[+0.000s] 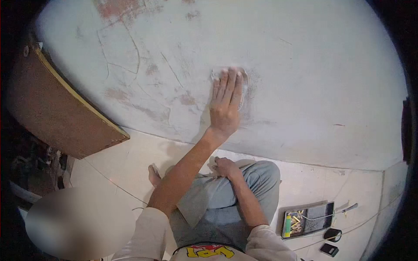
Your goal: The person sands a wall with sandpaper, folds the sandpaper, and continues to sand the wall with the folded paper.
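My left hand (225, 102) is raised against the white wall (313, 87), its fingers straight and close together. Under them a small sheet that looks like sandpaper (244, 80) is pressed flat to the wall, most of it covered by the hand. Around it the surface has grey smudges, thin cracks and reddish worn patches (188, 99). Low over my crossed legs, my right hand (226, 168) rests near the knee, its fingers loosely apart with nothing visible in them.
A brown wooden panel (65, 104) leans out at left. On the tiled floor (313, 182) at right sits a black tray (320, 216) with a yellow-green tube (288, 226), several small brass-coloured pieces (296, 223) and a wire-framed tool (349, 209). Two small black objects (332, 235) lie beside it.
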The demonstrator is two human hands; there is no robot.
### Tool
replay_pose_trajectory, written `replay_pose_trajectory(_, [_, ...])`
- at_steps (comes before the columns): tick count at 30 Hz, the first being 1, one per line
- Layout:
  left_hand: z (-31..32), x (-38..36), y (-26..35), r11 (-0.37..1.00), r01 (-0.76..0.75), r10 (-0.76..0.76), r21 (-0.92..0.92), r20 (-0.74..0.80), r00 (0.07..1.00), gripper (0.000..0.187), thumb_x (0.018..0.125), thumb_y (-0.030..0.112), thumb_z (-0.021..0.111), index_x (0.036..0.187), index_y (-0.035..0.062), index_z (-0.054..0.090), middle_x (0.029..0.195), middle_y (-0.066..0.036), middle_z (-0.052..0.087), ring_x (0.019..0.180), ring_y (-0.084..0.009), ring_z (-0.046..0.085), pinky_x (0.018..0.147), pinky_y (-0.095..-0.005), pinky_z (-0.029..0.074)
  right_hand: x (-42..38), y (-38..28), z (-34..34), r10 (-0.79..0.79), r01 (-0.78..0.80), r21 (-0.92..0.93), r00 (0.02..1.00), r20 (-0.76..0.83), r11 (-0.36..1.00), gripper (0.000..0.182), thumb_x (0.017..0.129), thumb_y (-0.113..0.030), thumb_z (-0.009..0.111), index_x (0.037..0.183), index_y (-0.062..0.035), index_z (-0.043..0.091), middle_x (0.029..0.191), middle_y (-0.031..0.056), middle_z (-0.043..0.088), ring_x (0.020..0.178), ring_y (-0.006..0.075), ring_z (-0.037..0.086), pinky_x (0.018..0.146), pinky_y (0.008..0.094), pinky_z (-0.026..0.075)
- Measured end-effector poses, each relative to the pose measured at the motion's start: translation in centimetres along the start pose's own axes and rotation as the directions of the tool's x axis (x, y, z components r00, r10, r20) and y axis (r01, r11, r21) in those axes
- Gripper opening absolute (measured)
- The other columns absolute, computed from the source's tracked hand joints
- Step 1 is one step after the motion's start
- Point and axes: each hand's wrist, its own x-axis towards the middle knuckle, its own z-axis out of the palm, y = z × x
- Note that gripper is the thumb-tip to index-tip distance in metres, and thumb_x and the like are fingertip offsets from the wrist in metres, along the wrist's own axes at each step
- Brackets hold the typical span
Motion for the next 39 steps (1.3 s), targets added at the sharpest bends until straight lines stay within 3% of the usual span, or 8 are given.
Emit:
replay_pose_trajectory(6, [1.6, -9.4, -2.6, 0.974, -0.185, 0.222, -0.128, 0.420, 0.880, 0.051, 0.078, -0.003, 0.047, 0.129, -0.0039, 0.050, 0.139, -0.020, 0.043, 0.132, -0.0346, 0.039, 0.110, -0.0482, 0.029, -0.5, -0.5, -0.7, 0.015, -0.015, -0.007, 1.000, -0.007, 1.000, 0.038, 0.088, -0.031, 0.052, 0.111, -0.0003, 0.054, 0.104, 0.0245, 0.063, 0.099, 0.0387, 0.061, 0.084, 0.0473, 0.048])
replay_pose_trajectory(10, [0.4, -3.8, -2.9, 0.987, -0.011, 0.024, 0.163, -0.080, 0.997, 0.052, 0.080, 0.006, 0.050, 0.132, 0.0010, 0.048, 0.135, -0.015, 0.049, 0.125, -0.0284, 0.048, 0.109, -0.0427, 0.033, -0.8, -0.6, -1.1, -0.027, 0.029, 0.040, 0.998, -0.053, 0.999, 0.038, 0.088, -0.030, 0.052, 0.112, -0.0005, 0.053, 0.104, 0.0245, 0.063, 0.099, 0.0400, 0.060, 0.085, 0.0480, 0.048])
replay_pose_trajectory(14, [-0.7, -6.1, -3.5, 0.936, -0.349, 0.339, -0.052, 0.408, 0.848, 0.054, 0.079, 0.008, 0.052, 0.132, 0.0009, 0.048, 0.138, -0.016, 0.047, 0.128, -0.0272, 0.045, 0.107, -0.0446, 0.034, -0.3, -0.4, -0.7, -0.037, 0.037, -0.029, 0.999, -0.022, 0.999, 0.043, 0.090, -0.036, 0.051, 0.110, 0.0012, 0.054, 0.102, 0.0230, 0.064, 0.097, 0.0383, 0.062, 0.085, 0.0461, 0.048])
replay_pose_trajectory(23, [-0.6, -6.3, -2.3, 0.960, -0.247, 0.279, -0.131, 0.458, 0.844, 0.054, 0.079, 0.008, 0.050, 0.132, -0.0046, 0.046, 0.139, -0.020, 0.044, 0.128, -0.0334, 0.043, 0.108, -0.0462, 0.032, -1.1, -0.5, -0.9, -0.002, 0.002, 0.014, 1.000, 0.009, 1.000, 0.039, 0.089, -0.032, 0.052, 0.110, 0.0008, 0.054, 0.104, 0.0250, 0.062, 0.099, 0.0390, 0.060, 0.085, 0.0471, 0.048])
replay_pose_trajectory(29, [-0.1, -5.5, -0.9, 0.995, -0.048, 0.035, 0.093, 0.138, 0.990, 0.059, 0.081, 0.012, 0.050, 0.138, 0.0006, 0.039, 0.145, -0.011, 0.037, 0.134, -0.0244, 0.036, 0.109, -0.0403, 0.032, -0.5, -0.4, -0.4, -0.010, 0.010, 0.005, 1.000, 0.012, 1.000, 0.037, 0.090, -0.031, 0.050, 0.108, 0.0010, 0.056, 0.107, 0.0239, 0.062, 0.102, 0.0379, 0.060, 0.085, 0.0472, 0.048])
replay_pose_trajectory(33, [0.3, -6.0, -3.0, 0.942, -0.322, 0.328, -0.095, 0.467, 0.821, 0.059, 0.078, 0.005, 0.051, 0.136, -0.0050, 0.040, 0.144, -0.019, 0.037, 0.134, -0.0332, 0.036, 0.109, -0.0454, 0.031, -0.6, -0.4, -1.0, 0.000, 0.000, -0.005, 1.000, 0.004, 1.000, 0.037, 0.090, -0.032, 0.051, 0.107, 0.0015, 0.056, 0.105, 0.0235, 0.062, 0.102, 0.0372, 0.060, 0.085, 0.0472, 0.048])
replay_pose_trajectory(36, [-0.9, -1.5, -1.5, 0.989, -0.069, 0.060, 0.130, 0.069, 0.996, 0.054, 0.082, 0.008, 0.049, 0.134, -0.0037, 0.043, 0.141, -0.021, 0.041, 0.131, -0.0343, 0.039, 0.108, -0.0449, 0.032, -1.3, -1.0, -1.9, -0.035, 0.035, 0.004, 0.999, 0.010, 0.999, 0.038, 0.090, -0.033, 0.051, 0.105, 0.0006, 0.056, 0.104, 0.0224, 0.063, 0.102, 0.0369, 0.060, 0.085, 0.0473, 0.048])
replay_pose_trajectory(39, [-0.1, -5.5, -2.2, 0.987, -0.157, 0.136, 0.038, 0.324, 0.936, 0.053, 0.083, 0.009, 0.049, 0.133, -0.0047, 0.043, 0.141, -0.021, 0.041, 0.131, -0.0342, 0.039, 0.109, -0.0461, 0.030, -0.8, -0.6, -1.5, -0.033, 0.033, -0.009, 0.999, 0.012, 0.999, 0.037, 0.090, -0.034, 0.049, 0.105, -0.0008, 0.056, 0.102, 0.0217, 0.063, 0.099, 0.0367, 0.061, 0.083, 0.0472, 0.048])
